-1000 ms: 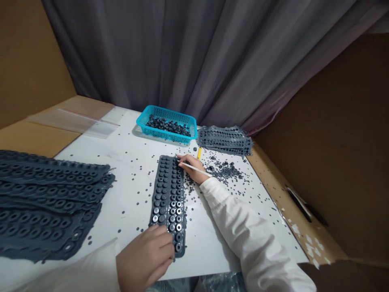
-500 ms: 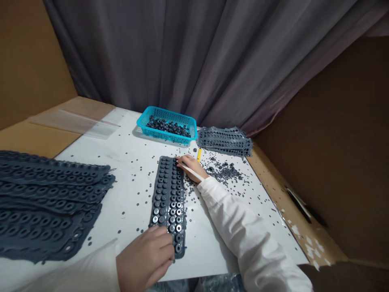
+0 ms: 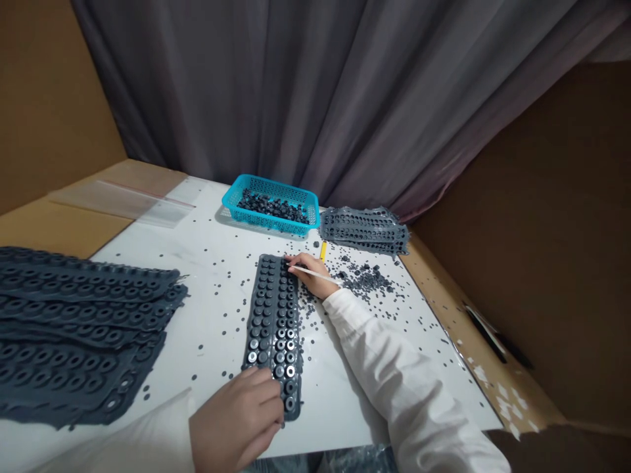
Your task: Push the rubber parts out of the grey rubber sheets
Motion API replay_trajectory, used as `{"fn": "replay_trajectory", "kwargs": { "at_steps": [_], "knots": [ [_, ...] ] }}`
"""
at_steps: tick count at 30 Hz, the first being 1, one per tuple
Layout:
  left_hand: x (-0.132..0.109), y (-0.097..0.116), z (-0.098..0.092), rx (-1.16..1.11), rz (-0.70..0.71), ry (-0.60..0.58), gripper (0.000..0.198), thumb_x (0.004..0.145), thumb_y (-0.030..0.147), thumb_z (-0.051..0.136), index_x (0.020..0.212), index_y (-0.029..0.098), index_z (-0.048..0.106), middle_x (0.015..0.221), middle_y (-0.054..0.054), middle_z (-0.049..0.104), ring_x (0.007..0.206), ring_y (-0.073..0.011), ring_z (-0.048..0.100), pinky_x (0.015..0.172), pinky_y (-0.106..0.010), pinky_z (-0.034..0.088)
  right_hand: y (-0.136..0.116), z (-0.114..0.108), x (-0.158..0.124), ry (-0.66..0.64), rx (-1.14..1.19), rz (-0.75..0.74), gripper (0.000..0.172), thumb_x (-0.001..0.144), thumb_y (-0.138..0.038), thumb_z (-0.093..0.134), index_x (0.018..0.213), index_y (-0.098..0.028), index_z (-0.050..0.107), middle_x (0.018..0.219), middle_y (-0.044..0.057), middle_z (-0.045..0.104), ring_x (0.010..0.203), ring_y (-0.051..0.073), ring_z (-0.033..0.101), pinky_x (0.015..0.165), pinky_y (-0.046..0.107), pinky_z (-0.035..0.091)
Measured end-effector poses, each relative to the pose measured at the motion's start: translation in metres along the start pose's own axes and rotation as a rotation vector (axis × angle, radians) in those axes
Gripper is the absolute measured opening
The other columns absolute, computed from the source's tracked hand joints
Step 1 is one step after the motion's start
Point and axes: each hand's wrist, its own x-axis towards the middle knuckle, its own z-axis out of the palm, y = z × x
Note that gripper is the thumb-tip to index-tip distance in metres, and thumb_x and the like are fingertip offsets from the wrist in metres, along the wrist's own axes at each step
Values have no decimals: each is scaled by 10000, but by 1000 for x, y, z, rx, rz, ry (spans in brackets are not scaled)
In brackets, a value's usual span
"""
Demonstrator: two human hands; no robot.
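Note:
A dark grey rubber sheet [image 3: 270,314] with rows of raised round parts lies lengthwise in front of me. At its near left corner, my left hand [image 3: 237,415] is closed with curled fingers over the edge; the fingertips are partly hidden. My right hand [image 3: 319,285] rests by the sheet's far right corner. It pinches a thin white stick [image 3: 311,272], whose tip meets the right-hand rows near the far end. Small dark discs lie scattered around the sheet, with a denser pile of dark bits [image 3: 367,279] right of my right hand.
A blue basket [image 3: 276,225] of small dark parts stands at the back. Beside it lie stacked perforated sheets [image 3: 365,230] and a yellow strip [image 3: 323,250]. More ringed sheets [image 3: 73,328] are piled left, below a clear plastic bag [image 3: 128,203]. Cardboard walls flank the white table.
In my right hand the white stick has swung flatter, its rear end moving away from me and to the right. My left hand and the sheet stay nearly still.

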Motion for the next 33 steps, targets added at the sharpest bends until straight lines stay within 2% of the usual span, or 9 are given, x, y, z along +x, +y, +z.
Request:
{"fn": "replay_trajectory", "kwargs": {
  "at_steps": [5, 10, 20, 23, 26, 29, 33],
  "knots": [
    [-1, -2, 2, 5, 7, 7, 149, 786, 44, 513, 800, 192, 501, 828, -6, 550, 787, -176, 443, 716, -297, 342, 0, -1, 2, -32, -91, -28, 101, 855, -316, 560, 865, -217, 581, 1032, 80, 664, 1007, 206, 606, 879, 371, 458],
    [-2, -2, 3, -3, 2, 13, 152, 786, 43, 517, 805, 193, 503, 832, -6, 552, 792, -177, 443, 720, -299, 338, 0, -3, 1, -2, -79, -52, 121, 867, -328, 545, 859, -212, 577, 992, 90, 662, 990, 207, 607, 859, 362, 468],
    [-2, -2, 4, -10, -1, 4, 148, 785, 49, 523, 813, 193, 503, 841, -7, 552, 801, -178, 442, 736, -301, 341, 4, -2, 6, -43, -160, -50, 99, 872, -300, 541, 862, -217, 594, 1007, 74, 652, 973, 197, 601, 864, 357, 472],
    [-1, -2, 3, -15, 3, 5, 160, 781, 38, 520, 811, 194, 503, 833, -6, 552, 795, -176, 444, 732, -297, 344, 4, -4, 8, -8, -190, -55, 114, 875, -305, 530, 863, -214, 598, 986, 83, 658, 961, 212, 594, 861, 372, 463],
    [0, -2, 2, -7, 4, 12, 169, 772, 27, 522, 807, 192, 506, 830, -6, 555, 791, -175, 447, 731, -295, 348, 3, -4, 7, 82, -141, 6, 135, 855, -332, 553, 854, -206, 601, 935, 76, 666, 914, 218, 598, 827, 363, 463],
    [0, -2, 2, 2, -1, 11, 164, 769, 32, 527, 801, 193, 509, 826, -6, 556, 792, -176, 450, 733, -297, 353, 2, -4, 6, 172, -54, 93, 186, 861, -373, 528, 856, -198, 589, 848, 49, 667, 805, 192, 616, 733, 320, 481],
    [-1, -1, 1, 4, -1, 3, 152, 784, 44, 519, 802, 195, 511, 827, -7, 556, 791, -176, 452, 735, -296, 357, 0, -5, 5, 180, 87, 194, 203, 834, -397, 545, 842, -196, 568, 863, 32, 679, 814, 179, 633, 756, 313, 485]
  ]
}}
